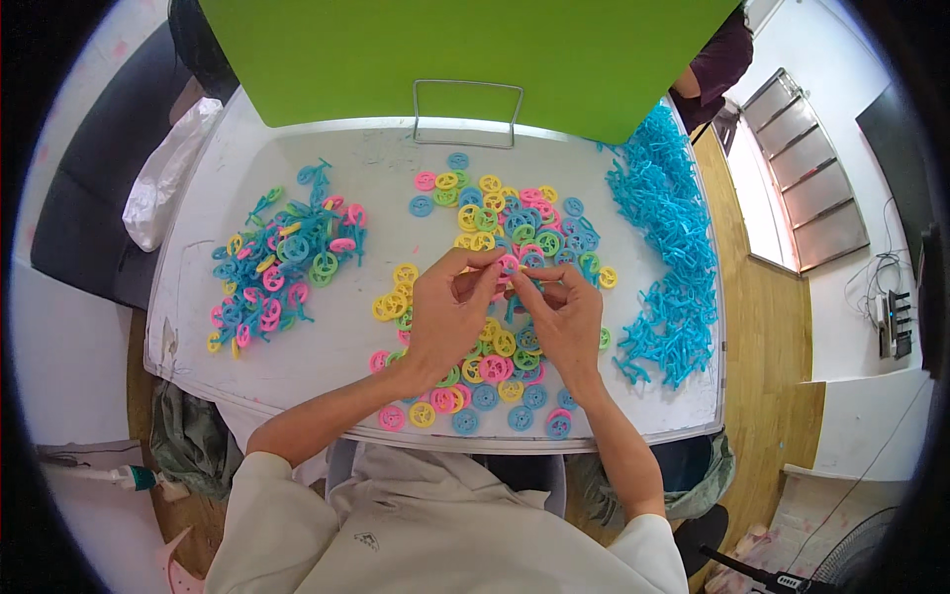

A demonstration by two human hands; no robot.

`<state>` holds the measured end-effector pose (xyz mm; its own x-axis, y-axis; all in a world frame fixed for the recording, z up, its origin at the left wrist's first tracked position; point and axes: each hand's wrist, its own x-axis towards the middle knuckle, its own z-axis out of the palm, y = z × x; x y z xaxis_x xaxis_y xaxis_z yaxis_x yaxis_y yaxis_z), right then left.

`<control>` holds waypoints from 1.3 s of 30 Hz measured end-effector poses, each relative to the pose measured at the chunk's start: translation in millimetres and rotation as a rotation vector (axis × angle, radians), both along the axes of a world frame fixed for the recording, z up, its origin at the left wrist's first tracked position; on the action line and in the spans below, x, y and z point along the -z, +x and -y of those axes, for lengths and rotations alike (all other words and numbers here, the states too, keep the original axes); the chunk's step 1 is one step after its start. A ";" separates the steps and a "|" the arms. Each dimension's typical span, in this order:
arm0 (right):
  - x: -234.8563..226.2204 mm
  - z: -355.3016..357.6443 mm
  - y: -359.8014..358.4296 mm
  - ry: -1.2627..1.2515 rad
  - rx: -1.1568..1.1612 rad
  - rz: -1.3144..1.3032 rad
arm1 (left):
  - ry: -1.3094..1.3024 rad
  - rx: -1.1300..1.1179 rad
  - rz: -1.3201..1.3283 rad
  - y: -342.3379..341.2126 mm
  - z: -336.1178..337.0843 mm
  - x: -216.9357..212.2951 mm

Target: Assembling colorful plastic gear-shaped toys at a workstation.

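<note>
Both of my hands meet over the middle of the white table. Between the fingertips of my left hand (445, 312) is a small pink plastic wheel (508, 263). Pressed close beside it, my right hand (566, 319) has its thumb and fingers pinched together; what they grip is mostly covered by the fingers. Under and around both hands spreads a loose heap of pink, yellow, green and blue spoked wheels (495, 368). To the right lies a long pile of small blue plastic stems (665, 247). On the left is a pile of wheels joined to blue stems (287, 247).
A green panel (475, 59) stands along the back of the table (327, 371), with a wire frame (467, 83) before it. White plastic bags (168, 173) hang by the left edge. A person's sleeve (720, 61) shows at the back right. Dark bags sit below the table.
</note>
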<state>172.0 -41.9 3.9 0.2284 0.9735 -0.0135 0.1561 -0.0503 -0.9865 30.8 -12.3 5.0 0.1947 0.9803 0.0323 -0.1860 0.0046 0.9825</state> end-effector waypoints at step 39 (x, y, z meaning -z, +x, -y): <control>1.5 -7.8 36.4 0.358 -0.188 0.367 | -0.088 0.246 -0.084 -12.9 -26.8 5.8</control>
<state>208.3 -34.1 2.4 -0.0226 0.9272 0.3740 0.4676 0.3404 -0.8157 17.9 14.5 -0.8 0.4258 0.9015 -0.0769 -0.0870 0.1254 0.9883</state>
